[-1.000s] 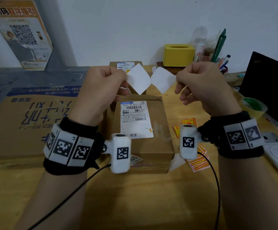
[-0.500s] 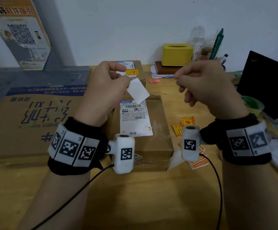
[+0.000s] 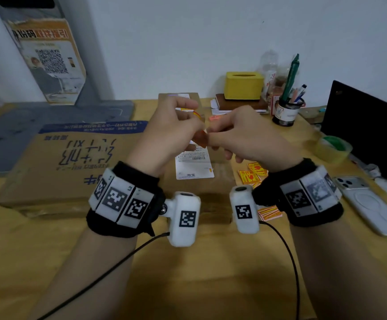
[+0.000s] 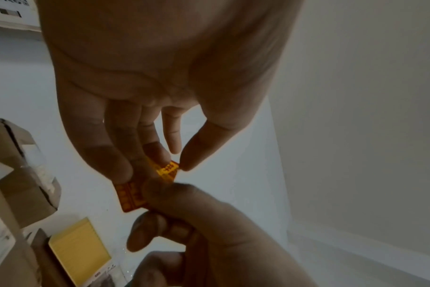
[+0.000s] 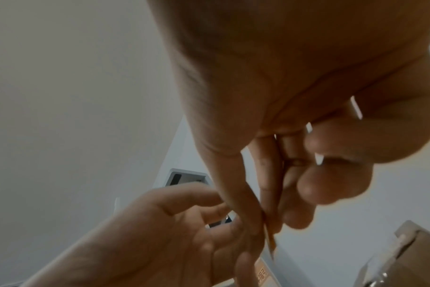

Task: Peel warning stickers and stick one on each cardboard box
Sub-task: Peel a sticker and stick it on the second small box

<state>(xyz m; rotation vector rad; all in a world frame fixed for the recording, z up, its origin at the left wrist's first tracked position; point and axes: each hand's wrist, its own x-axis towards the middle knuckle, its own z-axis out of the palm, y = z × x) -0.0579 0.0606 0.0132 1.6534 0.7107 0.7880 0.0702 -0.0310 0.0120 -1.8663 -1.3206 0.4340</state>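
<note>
Here the sticker (image 4: 138, 192) hangs in the air between both hands above the box (image 3: 213, 181), likely so its backing can be worked loose: left hand (image 3: 167, 135) pinches one end, right hand (image 3: 248, 137) pinches the other.

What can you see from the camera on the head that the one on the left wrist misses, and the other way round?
Only the head view shows the table, the big cardboard box, the loose stickers, the phone and the pen cup. Only the left wrist view shows the printed face of the sticker and the fingertips pinching it. Both show the left hand, the right hand, the sticker between them and the yellow tissue box.
</note>
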